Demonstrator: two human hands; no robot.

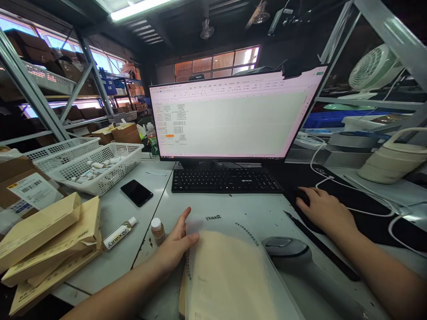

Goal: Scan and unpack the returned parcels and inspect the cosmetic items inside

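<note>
My left hand (pixel 175 244) rests on the left edge of a clear plastic bag (pixel 230 266) that lies over a tan padded envelope, thumb on top and fingers under or beside it. My right hand (pixel 322 209) lies curved over a black mouse (pixel 300 195) on a dark mouse pad (pixel 373 222). A black keyboard (pixel 225 180) and a monitor (pixel 233 118) showing a spreadsheet stand in front of me. A small brown bottle with a white cap (pixel 157 230) and a little labelled tube (pixel 119 233) lie just left of my left hand.
A black phone (pixel 136 192) lies left of the keyboard. White baskets (pixel 100 166) with small items and a stack of tan envelopes (pixel 50 240) fill the left. A grey handheld scanner (pixel 290 253) and a black pen (pixel 320 244) lie right of the bag. White cables (pixel 367 191) cross the right side.
</note>
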